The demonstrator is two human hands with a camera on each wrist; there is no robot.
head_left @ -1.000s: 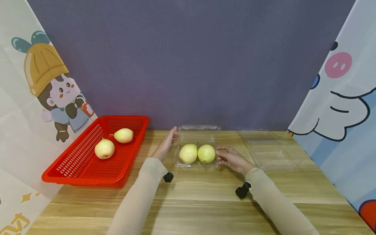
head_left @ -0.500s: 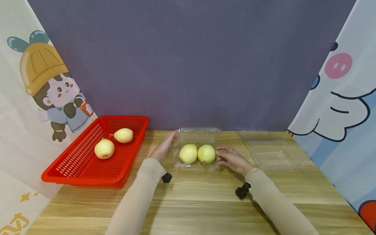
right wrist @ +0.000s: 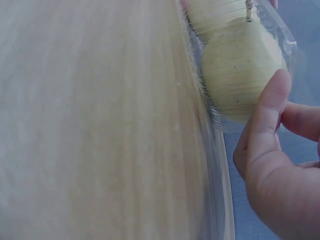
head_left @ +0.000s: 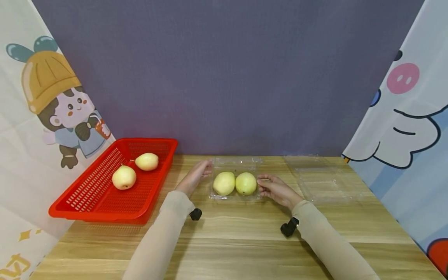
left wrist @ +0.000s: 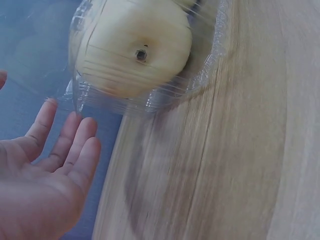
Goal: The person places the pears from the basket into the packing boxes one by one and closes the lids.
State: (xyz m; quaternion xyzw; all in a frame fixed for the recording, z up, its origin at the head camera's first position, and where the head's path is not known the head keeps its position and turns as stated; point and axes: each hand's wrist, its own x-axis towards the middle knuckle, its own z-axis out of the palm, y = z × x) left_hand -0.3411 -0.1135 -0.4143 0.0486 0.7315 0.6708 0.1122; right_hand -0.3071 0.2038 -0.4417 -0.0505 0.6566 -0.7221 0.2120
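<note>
On the counter (head_left: 224,243), two pears (head_left: 224,183) are seated in a clear clamshell (head_left: 217,197); closing of the raised lid (head_left: 237,160) is judged left. Left grip (head_left: 194,175): loosely extended at lid. Right grip (head_left: 278,190): at clamshell's side, touch or pinch cannot be told. Basket pears (head_left: 124,177) are left unpacked.

**Count of items, head view**

Four pears were counted: two at centre (head_left: 224,183) (head_left: 246,184), two at left (head_left: 124,177) (head_left: 147,161). One red basket (head_left: 105,215) was noted at left. Clear containers: one at centre (head_left: 218,197), at least one at right (head_left: 320,181); nesting could not be determined. Two hands (head_left: 195,175) (head_left: 278,191) were recorded near centre.
</note>
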